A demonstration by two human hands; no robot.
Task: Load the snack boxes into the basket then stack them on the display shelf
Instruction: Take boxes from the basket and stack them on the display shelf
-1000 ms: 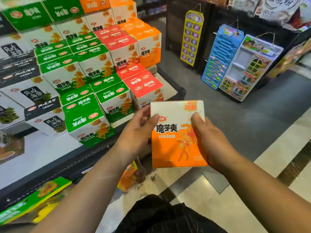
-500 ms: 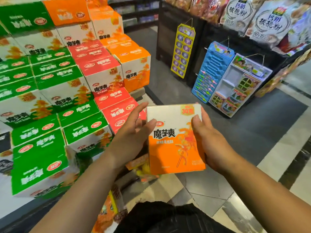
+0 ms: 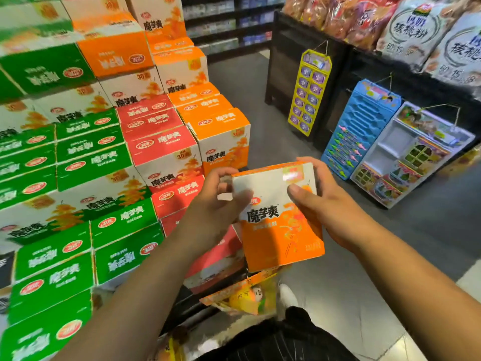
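Observation:
I hold an orange and white snack box (image 3: 279, 225) in front of me with both hands, its printed face toward me and its top tilted away. My left hand (image 3: 216, 207) grips its left edge, thumb on the front. My right hand (image 3: 325, 201) grips its right edge, thumb across the upper front. To the left rises the display shelf stack: green boxes (image 3: 78, 165), red boxes (image 3: 161, 144) and orange boxes (image 3: 218, 126) in stepped rows. The orange stack's front box stands just beyond the held box. No basket is in view.
Hanging toy cards, yellow (image 3: 309, 92), blue (image 3: 356, 128) and a white house set (image 3: 411, 155), line a dark shelf unit on the right with bagged goods (image 3: 416, 27) on top. Grey aisle floor (image 3: 281, 136) runs between. A yellow snack packet (image 3: 247, 295) hangs below the box.
I have moved closer to the stacked boxes and raised the held box toward the orange stack, tilting its top away. Both hands keep their hold.

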